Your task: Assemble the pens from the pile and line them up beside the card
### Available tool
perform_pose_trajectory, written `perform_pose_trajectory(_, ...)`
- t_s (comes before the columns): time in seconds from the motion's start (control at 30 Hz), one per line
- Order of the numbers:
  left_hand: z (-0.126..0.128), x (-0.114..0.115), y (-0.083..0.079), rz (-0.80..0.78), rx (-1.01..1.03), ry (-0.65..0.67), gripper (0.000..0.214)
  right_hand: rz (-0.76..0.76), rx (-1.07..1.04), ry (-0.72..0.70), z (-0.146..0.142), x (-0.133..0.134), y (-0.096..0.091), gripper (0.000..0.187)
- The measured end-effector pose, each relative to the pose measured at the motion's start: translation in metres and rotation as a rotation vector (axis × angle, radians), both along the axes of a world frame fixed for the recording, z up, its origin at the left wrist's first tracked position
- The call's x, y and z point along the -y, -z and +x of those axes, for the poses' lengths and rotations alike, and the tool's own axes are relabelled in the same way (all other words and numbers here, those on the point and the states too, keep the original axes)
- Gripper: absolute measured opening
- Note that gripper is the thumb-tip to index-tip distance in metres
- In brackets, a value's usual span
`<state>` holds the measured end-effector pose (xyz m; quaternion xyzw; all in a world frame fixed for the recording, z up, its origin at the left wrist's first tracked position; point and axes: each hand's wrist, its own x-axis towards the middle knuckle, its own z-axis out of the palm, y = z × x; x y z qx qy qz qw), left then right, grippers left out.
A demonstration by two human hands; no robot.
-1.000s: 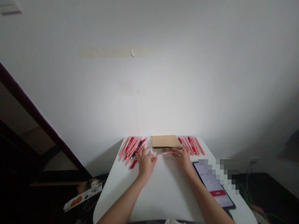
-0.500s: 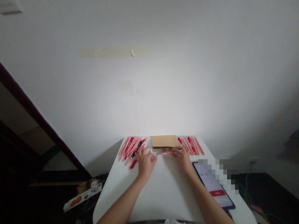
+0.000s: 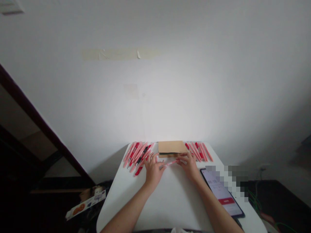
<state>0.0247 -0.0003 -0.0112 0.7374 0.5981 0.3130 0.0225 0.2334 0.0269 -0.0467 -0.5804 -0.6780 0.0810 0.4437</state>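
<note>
Between my two hands a slim pink pen (image 3: 172, 162) is held level, low over the table. My right hand (image 3: 188, 164) pinches its right end between thumb and fingers. My left hand (image 3: 153, 168) is closed at the other end, its thumb and forefinger pinching a small pale pen piece (image 3: 164, 165) that now meets the pen; I cannot make out whether this is a cap or a tip. Just beyond the left hand lies a loose pile of pink, red and black pens (image 3: 137, 154). Behind the right hand, several pink and red pens (image 3: 199, 152) lie side by side.
A brown cardboard box (image 3: 171, 146) stands at the back of the white table (image 3: 167, 207), near the wall. To the right of my right forearm lies a phone (image 3: 222, 194) with a lit screen. A printed strip (image 3: 86, 204) shows at lower left, beyond the table edge.
My left hand has moved slightly right, bringing the pale piece against the pink pen, where a gap showed before. The pen has tilted and shifted a little nearer me.
</note>
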Motion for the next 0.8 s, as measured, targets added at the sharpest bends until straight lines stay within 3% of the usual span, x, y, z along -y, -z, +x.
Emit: perform_pose_trajectory(0.8, 0.0017, 0.0000, 0.0006, 0.001, -0.005, 0.027, 0.006, 0.080, 0.006, -0.084, -0.0025, 0.0008, 0.0002, 0.015)
